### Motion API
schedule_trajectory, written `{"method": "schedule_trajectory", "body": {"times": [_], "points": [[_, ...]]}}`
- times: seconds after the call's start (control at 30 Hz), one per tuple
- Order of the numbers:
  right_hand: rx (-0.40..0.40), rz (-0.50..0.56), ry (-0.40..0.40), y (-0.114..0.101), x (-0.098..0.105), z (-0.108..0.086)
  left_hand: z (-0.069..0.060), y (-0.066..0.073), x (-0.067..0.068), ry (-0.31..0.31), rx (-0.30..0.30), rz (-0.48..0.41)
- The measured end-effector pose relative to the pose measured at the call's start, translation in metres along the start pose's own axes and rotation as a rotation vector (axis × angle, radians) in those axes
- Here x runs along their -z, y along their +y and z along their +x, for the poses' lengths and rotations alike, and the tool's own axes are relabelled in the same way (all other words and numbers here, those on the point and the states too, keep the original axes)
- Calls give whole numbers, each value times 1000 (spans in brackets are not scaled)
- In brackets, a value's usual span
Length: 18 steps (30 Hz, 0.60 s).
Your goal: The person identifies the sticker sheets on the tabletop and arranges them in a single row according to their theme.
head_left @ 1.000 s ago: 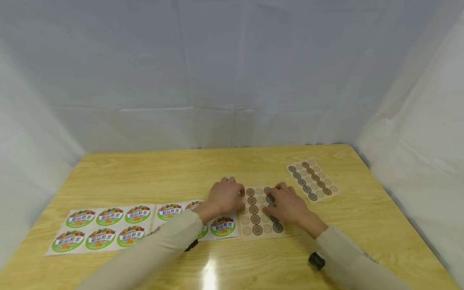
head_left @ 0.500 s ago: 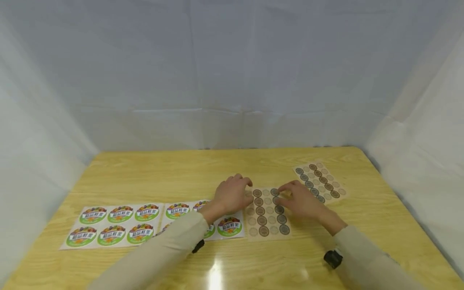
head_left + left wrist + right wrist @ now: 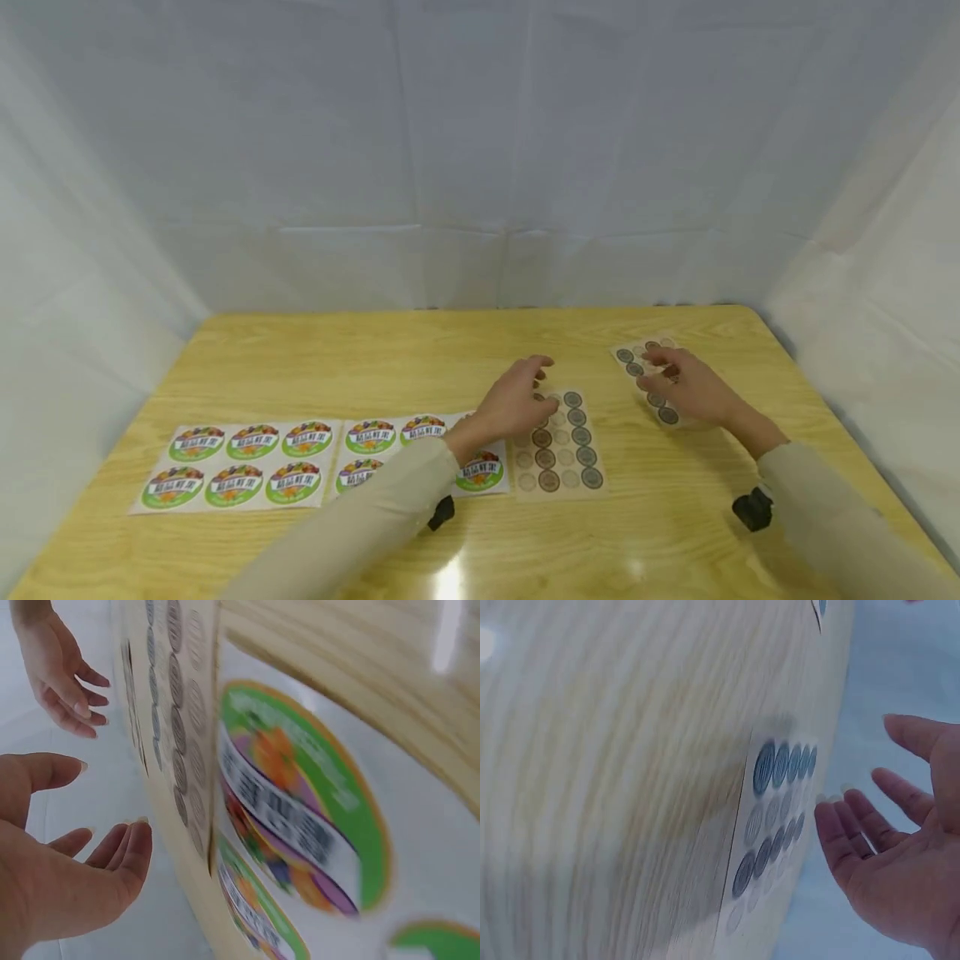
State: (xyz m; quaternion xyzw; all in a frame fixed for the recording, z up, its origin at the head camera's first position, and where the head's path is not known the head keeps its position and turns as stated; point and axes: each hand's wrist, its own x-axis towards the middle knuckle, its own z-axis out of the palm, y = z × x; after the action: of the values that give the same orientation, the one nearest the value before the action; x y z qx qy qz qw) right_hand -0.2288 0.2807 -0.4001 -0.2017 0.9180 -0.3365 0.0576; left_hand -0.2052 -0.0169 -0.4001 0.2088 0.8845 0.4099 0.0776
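A tan sheet of small round stickers (image 3: 567, 457), in dark and pale columns, lies flat near the middle of the table. Over its upper left part my left hand (image 3: 514, 402) hovers with loosely bent fingers and nothing between them. The left wrist view shows a gap between thumb and fingers. Farther right and back lies a second tan sticker sheet (image 3: 769, 825), tilted and partly covered in the head view. My right hand (image 3: 692, 387) is above that sheet, thumb apart from the relaxed fingers, holding nothing.
Two white sheets of large round fruit stickers lie side by side on the left: the left sheet (image 3: 276, 457) and the right one (image 3: 396, 438), which is partly under my left forearm. White cloth (image 3: 465, 150) hangs behind the wooden table (image 3: 360, 354) and at both sides.
My right hand has left the middle tan sheet and moved right, over the tilted sheet. My left hand has shifted slightly right, over the middle sheet's upper part.
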Motion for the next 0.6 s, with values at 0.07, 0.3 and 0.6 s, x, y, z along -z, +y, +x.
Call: {"method": "schedule_trajectory", "body": {"times": [0.07,0.3,0.6], "points": [[-31,11,12,10,8,0,4,4,-5,-19,9,-21],[-145,51,14,39,28,0,16,22,-24,-52,48,-84],[-183,75,5,57,29,-1,32,42,-56,-52,135,-119]]}}
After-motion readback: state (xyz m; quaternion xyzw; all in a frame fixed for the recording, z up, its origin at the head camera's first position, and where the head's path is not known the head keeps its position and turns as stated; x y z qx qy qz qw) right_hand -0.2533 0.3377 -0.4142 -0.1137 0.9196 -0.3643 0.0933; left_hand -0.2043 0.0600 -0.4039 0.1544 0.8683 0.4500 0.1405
